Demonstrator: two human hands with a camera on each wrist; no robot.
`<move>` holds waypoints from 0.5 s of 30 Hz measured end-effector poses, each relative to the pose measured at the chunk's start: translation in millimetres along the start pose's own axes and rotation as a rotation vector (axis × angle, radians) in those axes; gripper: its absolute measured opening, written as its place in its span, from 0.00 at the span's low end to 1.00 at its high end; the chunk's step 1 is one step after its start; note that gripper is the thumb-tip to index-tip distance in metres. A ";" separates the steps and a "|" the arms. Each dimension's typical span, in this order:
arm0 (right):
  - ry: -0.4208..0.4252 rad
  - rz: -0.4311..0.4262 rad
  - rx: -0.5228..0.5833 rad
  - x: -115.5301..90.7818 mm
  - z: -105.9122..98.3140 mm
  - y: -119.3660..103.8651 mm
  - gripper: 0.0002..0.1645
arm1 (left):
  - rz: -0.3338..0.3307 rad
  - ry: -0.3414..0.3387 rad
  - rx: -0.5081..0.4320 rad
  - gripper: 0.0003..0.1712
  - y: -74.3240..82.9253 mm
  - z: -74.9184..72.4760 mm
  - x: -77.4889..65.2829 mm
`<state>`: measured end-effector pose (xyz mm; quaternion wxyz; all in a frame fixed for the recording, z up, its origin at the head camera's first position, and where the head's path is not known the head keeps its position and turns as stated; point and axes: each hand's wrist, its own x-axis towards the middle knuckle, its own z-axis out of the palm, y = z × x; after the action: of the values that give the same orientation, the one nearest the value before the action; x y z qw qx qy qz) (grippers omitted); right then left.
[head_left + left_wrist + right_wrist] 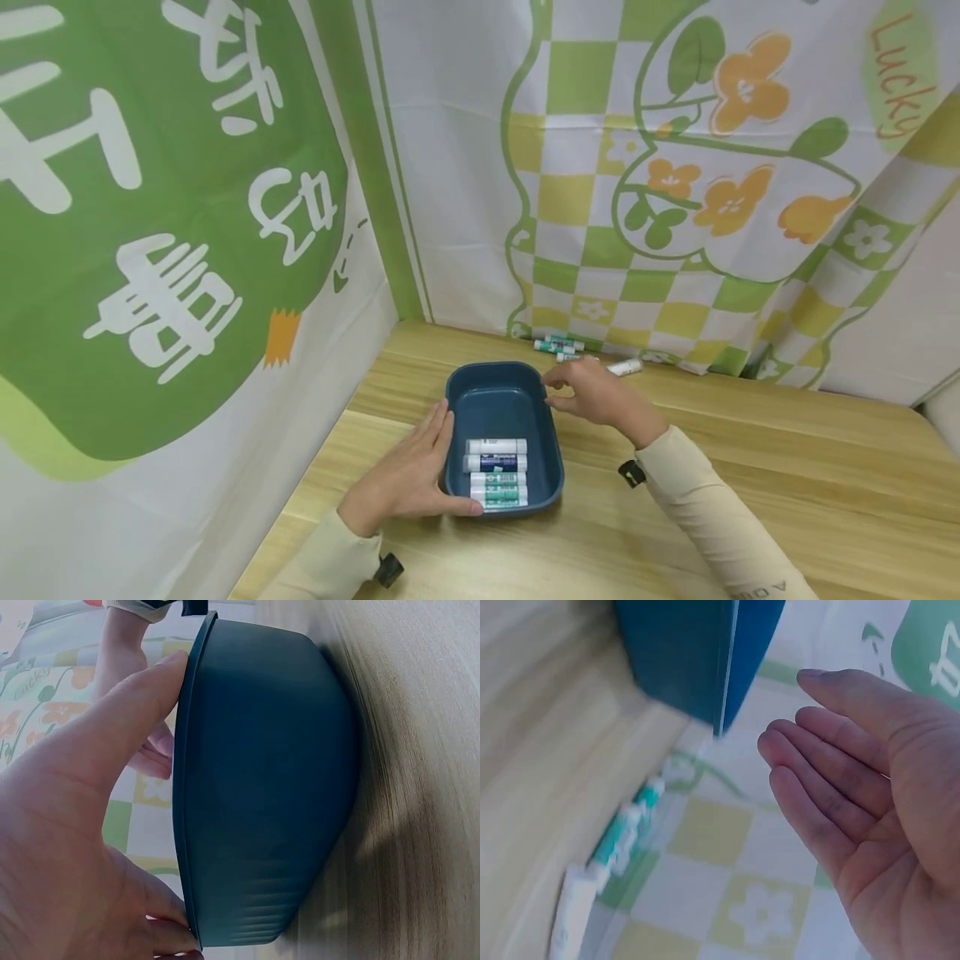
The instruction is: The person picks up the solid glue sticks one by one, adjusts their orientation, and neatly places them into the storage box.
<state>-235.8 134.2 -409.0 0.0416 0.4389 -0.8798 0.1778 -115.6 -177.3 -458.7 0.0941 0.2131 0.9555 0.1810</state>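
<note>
A dark blue tray [557,454] stands on the wooden table. Inside its near half lie several capped white tubes that look like glue sticks, stacked in a row: a plain white one [497,447], a navy-labelled one [495,463], and green-labelled ones [498,492]. With straight fingers along the left rim and its thumb at the front rim, my left hand [408,479] rests against the tray. Holding nothing, my right hand [592,390] is at the tray's far right rim, fingers loosely bent. The right wrist view shows that hand's palm [900,847] bare.
Beyond my right hand, against the patterned curtain [585,167], lie green-labelled tubes [555,347] and a white tube [625,367]. A printed green and white cloth [187,400] hangs along the left edge of the table [750,467].
</note>
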 end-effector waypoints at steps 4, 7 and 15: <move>0.029 0.049 -0.061 -6.4 -7.9 17.5 0.13 | 0.001 -0.004 0.001 0.82 -0.1 -0.1 -0.7; -0.015 0.122 -0.061 -9.6 -12.5 29.8 0.13 | 0.000 -0.005 -0.004 0.81 -0.3 -0.9 -1.2; -0.144 0.261 -0.091 -10.8 -14.2 61.8 0.11 | 0.006 -0.009 -0.016 0.81 -0.1 -1.6 -1.9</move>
<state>-279.1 181.4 -415.3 -0.0250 0.3302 -0.9372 0.1099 -114.4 -178.7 -457.1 0.0994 0.2160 0.9530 0.1878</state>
